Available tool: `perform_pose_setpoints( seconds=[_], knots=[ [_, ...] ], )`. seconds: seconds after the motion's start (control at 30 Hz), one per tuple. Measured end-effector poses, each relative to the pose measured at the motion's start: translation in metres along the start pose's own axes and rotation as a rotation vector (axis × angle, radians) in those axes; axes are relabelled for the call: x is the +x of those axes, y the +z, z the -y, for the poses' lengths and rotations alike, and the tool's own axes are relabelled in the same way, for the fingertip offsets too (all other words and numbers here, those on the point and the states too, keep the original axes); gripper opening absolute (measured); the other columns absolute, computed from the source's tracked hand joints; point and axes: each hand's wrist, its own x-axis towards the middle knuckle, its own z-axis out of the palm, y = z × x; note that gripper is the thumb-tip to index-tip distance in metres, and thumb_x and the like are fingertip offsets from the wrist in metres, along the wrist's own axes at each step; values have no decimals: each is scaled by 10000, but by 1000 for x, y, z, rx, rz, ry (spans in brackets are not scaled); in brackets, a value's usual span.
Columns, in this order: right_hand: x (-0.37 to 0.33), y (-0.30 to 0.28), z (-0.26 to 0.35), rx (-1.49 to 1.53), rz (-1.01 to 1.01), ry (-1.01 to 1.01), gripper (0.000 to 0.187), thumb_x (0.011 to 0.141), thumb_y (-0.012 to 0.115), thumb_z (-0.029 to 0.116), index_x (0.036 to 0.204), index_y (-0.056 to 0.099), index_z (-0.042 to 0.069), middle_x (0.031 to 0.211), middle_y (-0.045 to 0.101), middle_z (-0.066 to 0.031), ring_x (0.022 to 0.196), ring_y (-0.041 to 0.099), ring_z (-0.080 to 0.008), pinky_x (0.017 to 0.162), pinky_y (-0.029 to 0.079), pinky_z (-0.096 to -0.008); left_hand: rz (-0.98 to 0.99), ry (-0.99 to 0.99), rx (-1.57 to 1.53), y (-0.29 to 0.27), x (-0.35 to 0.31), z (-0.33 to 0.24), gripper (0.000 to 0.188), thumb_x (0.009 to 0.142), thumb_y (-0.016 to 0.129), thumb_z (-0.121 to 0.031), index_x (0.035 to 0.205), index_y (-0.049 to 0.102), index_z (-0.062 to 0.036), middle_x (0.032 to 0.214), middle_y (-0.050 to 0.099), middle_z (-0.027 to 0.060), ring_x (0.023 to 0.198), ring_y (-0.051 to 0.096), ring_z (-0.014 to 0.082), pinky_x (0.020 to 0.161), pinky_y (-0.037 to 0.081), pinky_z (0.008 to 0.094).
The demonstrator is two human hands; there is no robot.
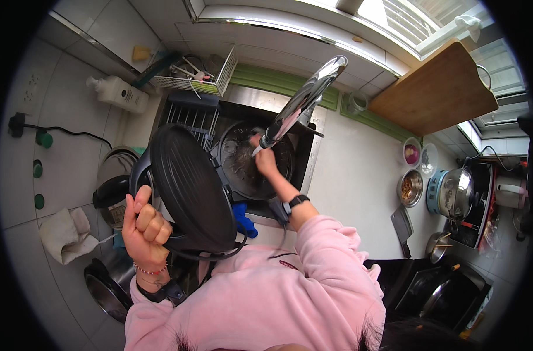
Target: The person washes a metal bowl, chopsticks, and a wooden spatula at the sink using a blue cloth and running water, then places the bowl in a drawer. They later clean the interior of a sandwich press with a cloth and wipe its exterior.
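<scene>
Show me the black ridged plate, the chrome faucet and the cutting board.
Black ridged plate [190, 187], head view: the middle of its ridged face.
Chrome faucet [305, 98], head view: the middle of its shiny body.
Cutting board [435, 89], head view: the middle of its broad wooden face.

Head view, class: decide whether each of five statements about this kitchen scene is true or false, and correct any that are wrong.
1. The right hand is over the round black pan, by the end of the chrome faucet. True.
2. The left hand holds a cleaver. False: it is curled at the ridged black lid; the cleaver lies on the counter.
3. The lid is raised. True.
4. The wooden board lies inside the pan. False: it leans near the window.
5. The person's sleeves are pink. True.
</scene>
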Motion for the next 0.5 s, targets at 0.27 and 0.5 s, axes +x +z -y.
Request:
perform_pose_setpoints(
  seconds=[0.27,0.5],
  knots=[
    [-58,13,13,38,27,-191,381,841,533,48,1219,538,96,1342,451,-139,1243,413,-336,1024,346,-373,48,-9,-37,-2,1,-5,264,1020,254,-304,812,268,-141,496,186,-57,345,135,26,339,118,213],
    [32,33,-9,123,-620,-51,288,714,620,-7,984,522,-12,958,527,-167,963,516,-329,864,419,-409,46,-5,-29,-1,1,-2,268,1020,249,-305,809,266,-141,499,190,-57,347,136,27,342,120,211]
  ],
)
